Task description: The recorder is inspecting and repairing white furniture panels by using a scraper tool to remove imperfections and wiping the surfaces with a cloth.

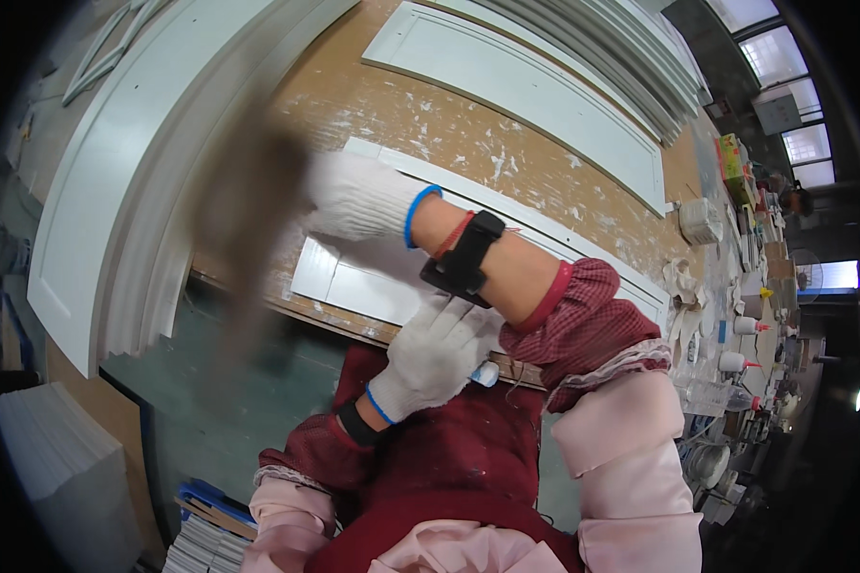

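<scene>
My right hand [358, 196], in a white knit glove with a blue cuff, reaches across to the left above a white framed panel [368, 291]. Its fingers are closed round a long dark-brown tool [258, 191], smeared by motion; its kind does not show. Below my right forearm, my left hand [440, 353], gloved the same way, is at the panel's near edge with its fingers curled. The rounded end of a small white-and-blue cylinder [485, 373] sticks out beside its thumb side; the rest is hidden under the glove.
The panel lies on a paint-flecked brown worktable [430, 119]. Another long white panel [516, 95] lies farther back. White panels stand stacked on the left [134, 153]. Along the right are bottles with red tips [747, 326], a clear plastic bottle [712, 394] and clutter.
</scene>
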{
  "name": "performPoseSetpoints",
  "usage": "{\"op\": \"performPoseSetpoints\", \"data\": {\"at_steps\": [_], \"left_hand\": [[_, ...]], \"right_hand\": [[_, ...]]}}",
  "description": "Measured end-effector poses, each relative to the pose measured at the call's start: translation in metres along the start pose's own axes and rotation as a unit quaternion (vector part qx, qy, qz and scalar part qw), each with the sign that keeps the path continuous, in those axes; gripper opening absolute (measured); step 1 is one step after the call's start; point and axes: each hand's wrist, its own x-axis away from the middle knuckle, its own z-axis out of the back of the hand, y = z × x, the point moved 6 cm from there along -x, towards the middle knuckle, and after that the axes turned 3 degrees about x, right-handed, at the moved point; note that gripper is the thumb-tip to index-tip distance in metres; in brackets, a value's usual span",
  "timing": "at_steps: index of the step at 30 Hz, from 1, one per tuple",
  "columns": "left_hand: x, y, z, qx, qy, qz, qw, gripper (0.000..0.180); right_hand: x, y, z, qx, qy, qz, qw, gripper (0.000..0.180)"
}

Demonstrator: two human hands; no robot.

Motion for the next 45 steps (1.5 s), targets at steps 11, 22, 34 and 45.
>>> {"op": "performPoseSetpoints", "data": {"at_steps": [11,22,34,45], "left_hand": [[-0.001,0.002,0.01,-0.002,0.041,-0.044,0.998,0.015],[0.015,-0.002,-0.012,-0.055,-0.035,-0.003,0.998,0.024],[0.015,-0.003,-0.017,-0.022,-0.111,0.035,0.993,0.024],[0.02,-0.006,-0.019,0.046,-0.038,0.063,0.996,0.02]], "right_hand": [[0.031,0.0,-0.005,0.095,-0.031,-0.085,0.991,0.018],[0.043,-0.034,-0.028,0.053,-0.096,0.029,0.994,0.016],[0.047,-0.047,-0.02,0.117,-0.031,0.103,0.987,0.014],[0.057,-0.045,-0.027,0.088,-0.04,0.108,0.989,0.011]]}}
